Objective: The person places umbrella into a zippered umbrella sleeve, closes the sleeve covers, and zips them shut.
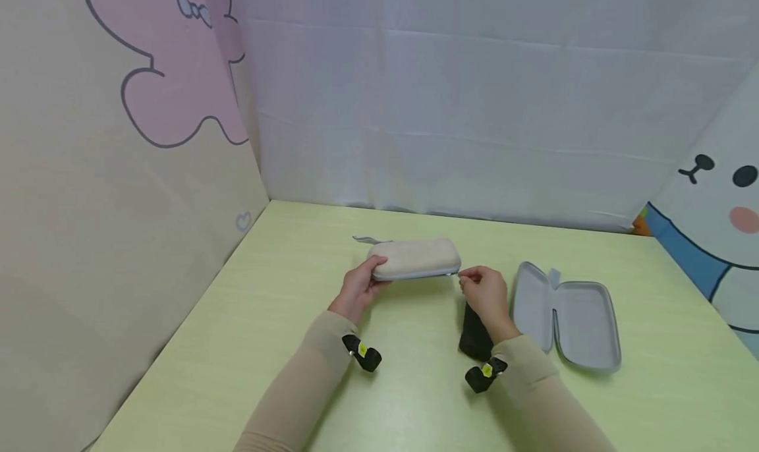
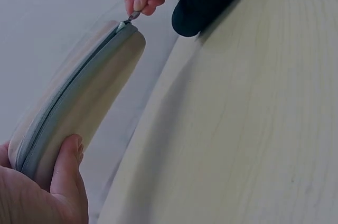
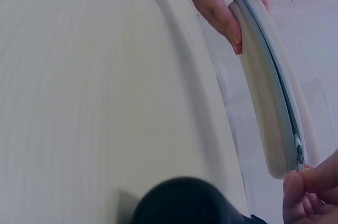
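A cream zippered case (image 1: 415, 257) with a grey zipper band is held up over the table, its long zipped edge toward me. At its left end my left hand (image 1: 359, 284) grips it, thumb on one face and fingers on the other, as the left wrist view also shows. With thumb and forefinger, my right hand (image 1: 486, 296) pinches the small metal zipper pull (image 2: 134, 16) at the case's right end. A dark line (image 3: 280, 78) runs along the zipper between the two grey edges. From the far left corner of the case sticks out a grey fabric loop (image 1: 369, 240).
Partly behind my right hand lies a black, round-ended soft item (image 1: 475, 337). To its right, a grey hinged case (image 1: 587, 323) lies spread on the pale yellow table (image 1: 249, 346). Printed cloth walls (image 1: 450, 122) close off the back and both sides.
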`<move>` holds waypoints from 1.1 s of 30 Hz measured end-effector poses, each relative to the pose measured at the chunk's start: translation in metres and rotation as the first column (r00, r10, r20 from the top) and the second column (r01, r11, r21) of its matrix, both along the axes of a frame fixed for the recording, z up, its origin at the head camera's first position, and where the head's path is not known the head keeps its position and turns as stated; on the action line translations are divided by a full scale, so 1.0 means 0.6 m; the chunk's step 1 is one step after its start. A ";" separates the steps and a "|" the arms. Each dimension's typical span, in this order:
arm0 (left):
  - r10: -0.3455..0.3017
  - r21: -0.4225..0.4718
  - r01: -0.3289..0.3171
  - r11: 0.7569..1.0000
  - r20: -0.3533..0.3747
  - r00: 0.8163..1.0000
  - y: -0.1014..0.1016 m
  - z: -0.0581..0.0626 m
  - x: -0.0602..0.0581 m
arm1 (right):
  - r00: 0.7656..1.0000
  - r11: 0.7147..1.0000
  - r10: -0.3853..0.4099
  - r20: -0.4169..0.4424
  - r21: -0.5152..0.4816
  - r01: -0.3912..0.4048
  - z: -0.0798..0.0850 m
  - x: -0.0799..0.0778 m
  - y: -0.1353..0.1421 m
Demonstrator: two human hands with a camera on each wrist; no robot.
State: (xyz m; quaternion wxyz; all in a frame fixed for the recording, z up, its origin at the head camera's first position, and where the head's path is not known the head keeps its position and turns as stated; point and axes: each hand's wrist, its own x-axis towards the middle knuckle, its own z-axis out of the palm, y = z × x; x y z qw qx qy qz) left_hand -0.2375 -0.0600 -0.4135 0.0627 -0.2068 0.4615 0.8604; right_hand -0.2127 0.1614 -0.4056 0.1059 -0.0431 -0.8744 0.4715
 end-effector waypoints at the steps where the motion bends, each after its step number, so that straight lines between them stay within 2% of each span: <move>1: 0.009 0.008 -0.009 1.000 0.002 1.000 0.001 0.000 0.000 | 1.000 1.000 -0.002 0.004 -0.007 0.002 0.000 0.001 -0.002; 5: 0.023 0.050 -0.023 0.998 0.002 1.000 0.004 -0.001 0.001 | 1.000 0.997 -0.009 0.018 -0.074 0.010 -0.001 -0.001 -0.006; 9: 0.000 0.087 0.001 0.996 -0.015 1.000 0.007 -0.001 0.001 | 0.999 0.992 0.020 0.046 -0.125 -0.014 -0.004 -0.007 -0.001; 11: -0.016 0.099 0.018 0.995 -0.025 1.000 0.008 -0.001 0.001 | 0.996 0.994 0.067 0.060 -0.092 -0.062 -0.002 -0.007 0.003; 13: -0.027 0.109 0.030 0.994 -0.031 0.999 0.008 0.001 0.002 | 0.990 0.993 0.120 0.069 -0.014 -0.119 0.001 -0.006 0.005; 16: -0.039 0.118 0.042 0.992 -0.034 0.999 0.010 0.003 0.003 | 0.981 0.978 0.183 0.070 0.091 -0.189 0.005 -0.005 0.005; 21: -0.044 0.133 0.048 0.990 -0.038 0.998 0.012 0.002 0.003 | 0.975 0.956 0.213 0.065 0.193 -0.222 0.005 -0.006 0.007; 26: -0.024 0.140 0.030 0.990 -0.046 0.999 0.012 0.002 0.003 | 0.974 0.956 0.227 0.020 0.187 -0.227 0.004 -0.008 0.005; 33: 0.046 0.149 -0.044 0.988 -0.013 0.999 0.012 0.004 0.003 | 0.969 0.955 0.246 -0.022 0.177 -0.238 0.000 -0.007 0.000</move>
